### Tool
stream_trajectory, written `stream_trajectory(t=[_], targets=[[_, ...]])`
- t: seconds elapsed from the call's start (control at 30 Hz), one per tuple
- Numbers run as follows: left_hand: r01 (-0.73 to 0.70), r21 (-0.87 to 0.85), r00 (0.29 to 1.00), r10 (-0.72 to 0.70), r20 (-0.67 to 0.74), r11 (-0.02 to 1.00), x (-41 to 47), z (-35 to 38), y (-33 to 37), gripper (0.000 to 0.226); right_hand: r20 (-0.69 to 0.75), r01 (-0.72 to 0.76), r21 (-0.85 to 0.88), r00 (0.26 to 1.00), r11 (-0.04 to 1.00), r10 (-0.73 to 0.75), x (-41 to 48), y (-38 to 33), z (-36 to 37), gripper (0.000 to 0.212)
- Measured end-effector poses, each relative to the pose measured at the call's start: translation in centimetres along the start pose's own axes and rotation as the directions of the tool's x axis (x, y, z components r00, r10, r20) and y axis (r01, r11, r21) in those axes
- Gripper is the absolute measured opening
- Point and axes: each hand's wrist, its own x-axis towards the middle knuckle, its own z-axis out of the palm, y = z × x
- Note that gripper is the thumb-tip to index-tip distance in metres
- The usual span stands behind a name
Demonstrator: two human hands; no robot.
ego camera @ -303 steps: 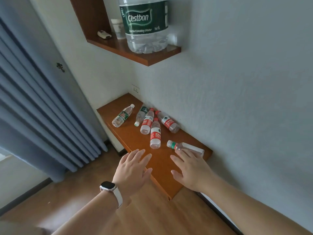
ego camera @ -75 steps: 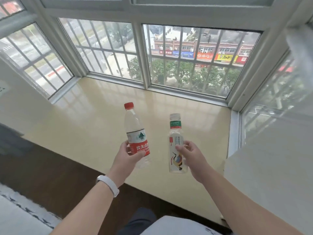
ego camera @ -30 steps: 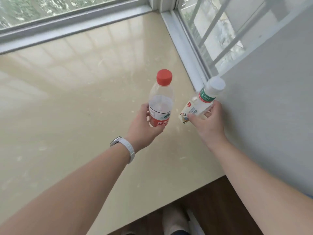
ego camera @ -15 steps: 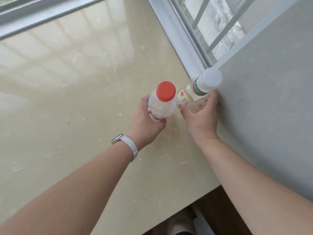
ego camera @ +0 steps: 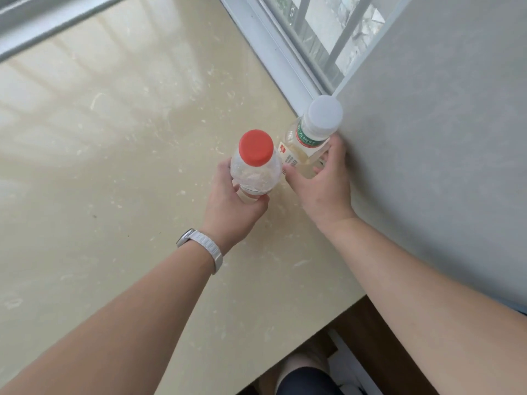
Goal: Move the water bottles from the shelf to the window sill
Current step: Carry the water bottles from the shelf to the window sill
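I look almost straight down on two upright bottles over the beige window sill [ego camera: 119,155]. My left hand [ego camera: 232,208] is wrapped around the clear red-capped bottle [ego camera: 255,163]. Just to its right, my right hand [ego camera: 320,185] grips the white-capped bottle [ego camera: 312,129] with a green neck band, which stands close to the grey wall. The bottles' bases are hidden by my hands, so I cannot tell whether they rest on the sill. The shelf is out of view.
A grey wall [ego camera: 442,138] rises along the right, meeting the white window frame [ego camera: 273,44] at the sill's far right corner. The sill's near edge drops to a dark wooden floor [ego camera: 368,366], where my knee [ego camera: 305,380] shows.
Over the last second both bottles came down towards the sill's right corner and turned upright. My head has moved over them, so I now see their caps from above.
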Motion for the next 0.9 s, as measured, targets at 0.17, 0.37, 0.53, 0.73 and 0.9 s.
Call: stream_trajectory(t=[0.17,0.37,0.53,0.73,0.9], targets=[[0.000,0.044,1.000,-0.001,0.021,0.999,-0.8,0.0,-0.6,0.074,0.027,-0.024,-0.008,0.999,1.000,0.024,-0.4,0.6,0.1,0.075],[0.002,0.123,1.000,-0.003,0.006,0.992,-4.6,-2.7,0.3,0.089,0.045,-0.082,0.022,0.996,0.996,0.081,-3.3,-1.3,-2.4,0.085],[0.007,0.188,0.999,-0.001,-0.032,0.982,-9.1,-5.4,2.5,0.078,0.101,-0.048,-0.029,0.994,0.998,0.050,-6.9,-4.1,-6.4,0.081],[-0.117,0.472,0.992,0.086,0.087,0.874,-15.6,-8.3,7.1,0.060,0.235,0.194,-0.301,0.964,0.934,-0.124,-11.7,-7.8,-13.4,0.056],[-0.325,0.708,0.945,0.243,0.218,0.627,-19.4,-10.6,11.4,0.060,0.349,0.358,-0.491,0.916,0.794,-0.198,-15.8,-11.3,-19.5,0.066]])
